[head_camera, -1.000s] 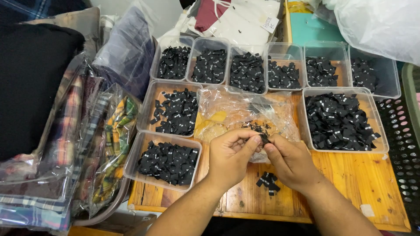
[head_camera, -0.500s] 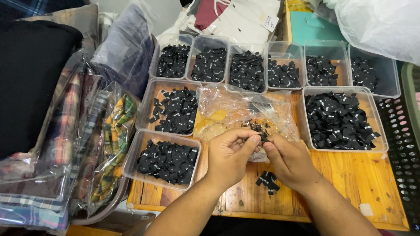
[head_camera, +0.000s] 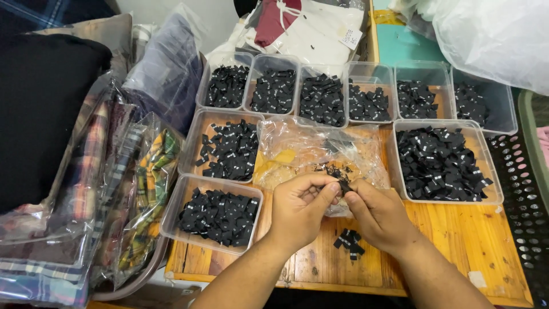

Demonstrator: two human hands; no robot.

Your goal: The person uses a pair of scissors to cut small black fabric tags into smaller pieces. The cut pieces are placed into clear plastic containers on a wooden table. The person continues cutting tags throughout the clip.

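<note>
Far left, a stack of folded plaid clothes in clear bags [head_camera: 86, 189] leans against the wooden table [head_camera: 474, 240]. Next along, the near tray [head_camera: 213, 214] is full of small black fabric tags, with a second tray [head_camera: 226, 147] just behind it and a row of smaller tubs [head_camera: 274, 86] across the back, all loaded with the same black pieces.

Now the middle. The left hand [head_camera: 297, 210] is curled closed, thumb and forefinger pinching a small black tag [head_camera: 343, 185]. The right hand [head_camera: 377, 214] meets it from the other side, fingertips closed on the same tag, so both hands grip it together just above the table's front half. Right behind the knuckles lies a crumpled clear plastic bag [head_camera: 320, 151] with a few more tags inside.

That tag looks featherweight, soft and floppy, likely a folded woven piece. It should bend rather than break, and being so small it could slip or flick away, so a fingertip pinch at the edges seems the right hold.

Below the hands sits a little loose pile of tags [head_camera: 349, 241] on the bare wood. Further right, the big tray [head_camera: 443, 163] is heaped with tags, and a black perforated basket [head_camera: 523, 200] touches the table's right edge.
</note>
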